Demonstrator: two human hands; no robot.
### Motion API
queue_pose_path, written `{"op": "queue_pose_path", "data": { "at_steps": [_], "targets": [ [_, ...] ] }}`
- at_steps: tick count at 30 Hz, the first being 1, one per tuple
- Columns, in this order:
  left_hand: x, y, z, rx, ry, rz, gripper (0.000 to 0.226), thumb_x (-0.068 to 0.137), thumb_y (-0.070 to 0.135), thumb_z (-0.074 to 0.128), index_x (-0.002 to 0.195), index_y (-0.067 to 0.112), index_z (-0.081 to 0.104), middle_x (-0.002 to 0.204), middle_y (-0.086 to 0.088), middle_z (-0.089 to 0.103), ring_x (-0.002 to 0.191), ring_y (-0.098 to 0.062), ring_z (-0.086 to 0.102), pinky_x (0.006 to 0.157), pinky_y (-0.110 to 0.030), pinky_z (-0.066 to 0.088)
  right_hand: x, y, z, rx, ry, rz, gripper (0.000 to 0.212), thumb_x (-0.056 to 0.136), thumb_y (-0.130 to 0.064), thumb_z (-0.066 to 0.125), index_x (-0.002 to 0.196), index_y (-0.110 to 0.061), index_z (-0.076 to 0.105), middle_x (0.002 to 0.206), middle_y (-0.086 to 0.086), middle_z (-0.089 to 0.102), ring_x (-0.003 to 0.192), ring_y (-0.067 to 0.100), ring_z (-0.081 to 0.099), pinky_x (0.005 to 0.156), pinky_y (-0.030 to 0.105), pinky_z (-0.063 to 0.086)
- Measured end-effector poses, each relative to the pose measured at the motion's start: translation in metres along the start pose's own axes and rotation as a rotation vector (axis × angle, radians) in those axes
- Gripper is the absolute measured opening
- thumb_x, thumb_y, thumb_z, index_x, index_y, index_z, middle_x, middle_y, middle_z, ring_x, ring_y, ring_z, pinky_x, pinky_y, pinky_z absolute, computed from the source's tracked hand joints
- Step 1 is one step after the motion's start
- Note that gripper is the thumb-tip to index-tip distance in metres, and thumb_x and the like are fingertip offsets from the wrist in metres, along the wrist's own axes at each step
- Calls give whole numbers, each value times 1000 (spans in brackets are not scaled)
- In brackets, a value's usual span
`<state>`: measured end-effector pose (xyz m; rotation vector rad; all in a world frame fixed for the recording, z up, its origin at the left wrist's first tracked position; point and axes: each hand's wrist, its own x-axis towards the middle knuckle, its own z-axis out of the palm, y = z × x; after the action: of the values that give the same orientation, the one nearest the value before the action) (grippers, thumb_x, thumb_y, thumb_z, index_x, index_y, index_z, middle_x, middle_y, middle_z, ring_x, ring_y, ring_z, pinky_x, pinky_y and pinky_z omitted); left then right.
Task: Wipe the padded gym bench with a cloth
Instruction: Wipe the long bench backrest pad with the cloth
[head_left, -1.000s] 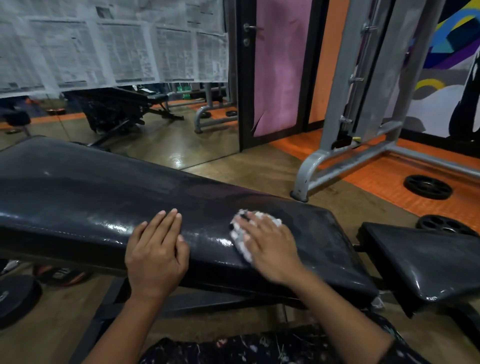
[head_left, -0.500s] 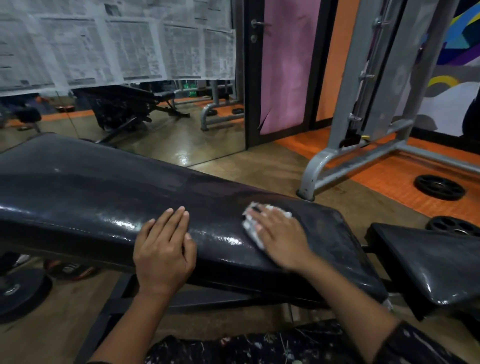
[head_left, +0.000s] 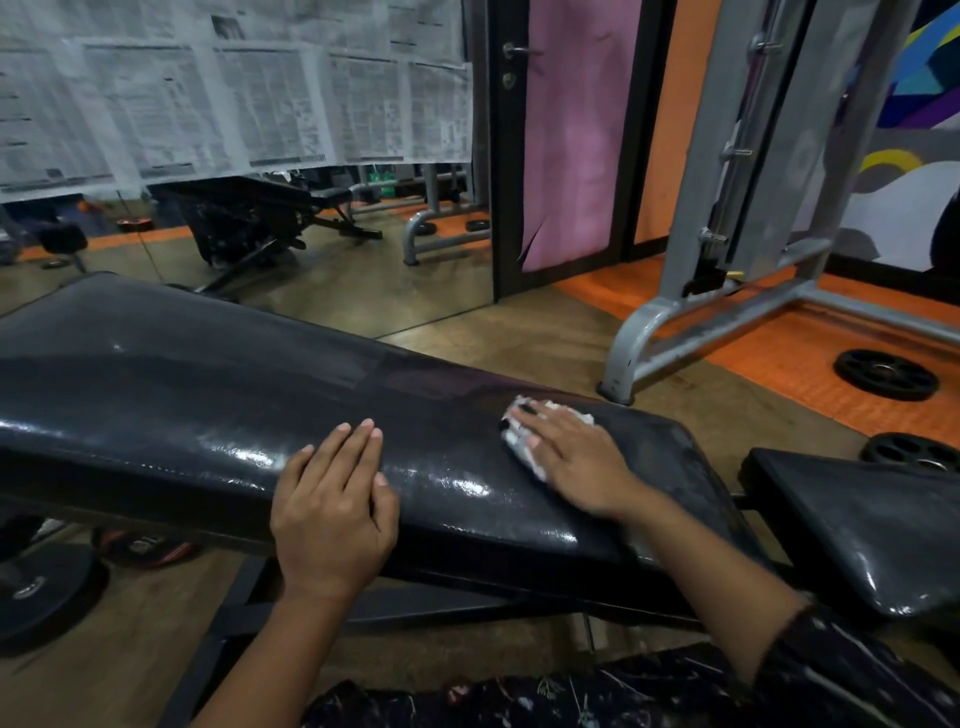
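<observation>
A long black padded bench back (head_left: 171, 395) slopes across the view from the left, glossy near its front edge. My right hand (head_left: 576, 460) lies flat on its right part, pressing a crumpled white cloth (head_left: 524, 447) onto the pad; the cloth shows under and between my fingers. My left hand (head_left: 332, 504) rests palm down on the pad's near edge, fingers together, holding nothing. A separate black seat pad (head_left: 852, 514) sits to the right of the bench back.
A grey metal rack frame (head_left: 691, 317) stands behind the bench on the right. Black weight plates (head_left: 885, 374) lie on the orange mat, and another plate (head_left: 41, 587) lies on the floor at lower left. A mirror wall with newspapers (head_left: 234, 104) is behind.
My right hand has slid the cloth a little away from me, toward the pad's far edge. My left hand stays planted on the near edge.
</observation>
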<state>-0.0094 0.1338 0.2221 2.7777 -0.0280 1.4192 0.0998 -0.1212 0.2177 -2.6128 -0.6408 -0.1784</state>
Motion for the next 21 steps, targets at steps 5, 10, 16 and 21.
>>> {"op": "queue_pose_path", "data": {
  "at_steps": [5,10,16,21],
  "targets": [
    [4,4,-9,-13,-103,-51,43,90,27,39,120,9,65,126,-4,63,123,-18,55,104,-39,35,63,3,-7,-9,-107,352,52,93,-60,13,141,-51,27,157,-19,24,144,22,26,115,53,17],
    [19,16,-20,-115,-84,-198,36,83,27,49,102,12,74,110,-3,71,109,-18,64,96,-38,44,29,-50,-6,-87,-110,84,52,96,-53,13,147,-45,22,160,-13,16,147,20,15,117,49,11],
    [58,11,-21,-72,-163,-220,28,82,32,51,74,15,72,75,0,71,71,-22,58,58,-30,41,-29,-29,5,-23,-26,-81,58,88,-60,9,144,-53,22,158,-18,21,148,11,14,117,44,13],
    [49,13,-7,-153,-93,-130,21,84,21,53,80,10,70,85,-2,69,77,-22,58,65,-38,47,59,-6,2,6,-93,223,52,95,-59,16,145,-48,26,158,-19,18,147,17,18,117,47,11]
  ]
}}
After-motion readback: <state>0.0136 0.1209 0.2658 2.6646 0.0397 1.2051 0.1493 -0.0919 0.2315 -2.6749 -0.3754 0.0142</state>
